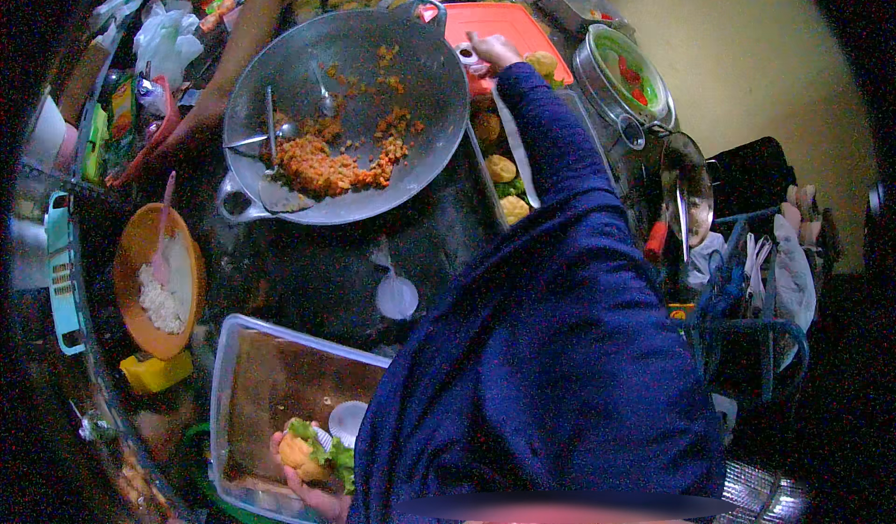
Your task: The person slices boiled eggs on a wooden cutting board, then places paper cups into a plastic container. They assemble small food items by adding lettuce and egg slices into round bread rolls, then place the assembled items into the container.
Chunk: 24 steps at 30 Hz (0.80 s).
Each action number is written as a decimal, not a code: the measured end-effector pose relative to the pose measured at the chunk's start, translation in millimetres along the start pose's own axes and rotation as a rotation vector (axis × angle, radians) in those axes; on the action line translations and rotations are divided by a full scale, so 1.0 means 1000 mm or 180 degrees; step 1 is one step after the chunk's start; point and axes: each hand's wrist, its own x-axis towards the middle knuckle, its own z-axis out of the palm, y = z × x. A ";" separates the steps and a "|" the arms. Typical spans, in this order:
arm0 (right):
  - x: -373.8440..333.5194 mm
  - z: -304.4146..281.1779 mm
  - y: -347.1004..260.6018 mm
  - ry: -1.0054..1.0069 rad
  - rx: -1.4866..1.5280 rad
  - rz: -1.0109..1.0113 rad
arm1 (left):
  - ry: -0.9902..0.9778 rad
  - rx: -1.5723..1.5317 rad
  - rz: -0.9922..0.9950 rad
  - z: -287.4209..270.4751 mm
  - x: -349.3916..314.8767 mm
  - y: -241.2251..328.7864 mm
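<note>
My left hand [319,498], at the bottom, curls around a golden filled bun [301,457] with green lettuce sticking out. It is inside a clear plastic container [224,403], next to a white fluted paper liner [349,421]. Far off at the top, my right hand [497,52] is over an orange-red lid [537,25]. Its fingers are bent beside a small white round thing with a dark centre [467,54]; what exactly they grip is too small to make out. The blue sleeve hides part of a second container with buns [501,167] and lettuce.
A big metal wok [373,48] holds an orange-brown cooked filling [327,162] and spoons. At left is an orange bowl [129,253] with a white mixture and pink spoon. A small plastic bag [398,296] lies mid-table. Pots [597,67] stand right; another person's arm [238,67] reaches in.
</note>
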 end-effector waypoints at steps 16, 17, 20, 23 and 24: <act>-0.277 -0.062 0.199 -0.0664 -0.0360 -0.0348 | -0.1258 0.1208 0.0788 0.002 -0.005 0.029; -0.277 -0.048 0.203 -0.0360 -0.0590 -0.0460 | -0.1292 0.1160 0.0687 0.003 -0.007 0.029; -0.271 -0.025 0.214 -0.0812 -0.0628 -0.0463 | -0.0876 0.1373 0.0412 0.007 -0.010 0.035; -0.261 -0.007 0.218 -0.0607 -0.1364 -0.0829 | -0.1072 0.1145 0.0254 0.015 -0.006 0.047; -0.258 -0.005 0.218 -0.0557 -0.1579 -0.0546 | -0.1076 0.1289 0.0225 0.017 -0.004 0.052</act>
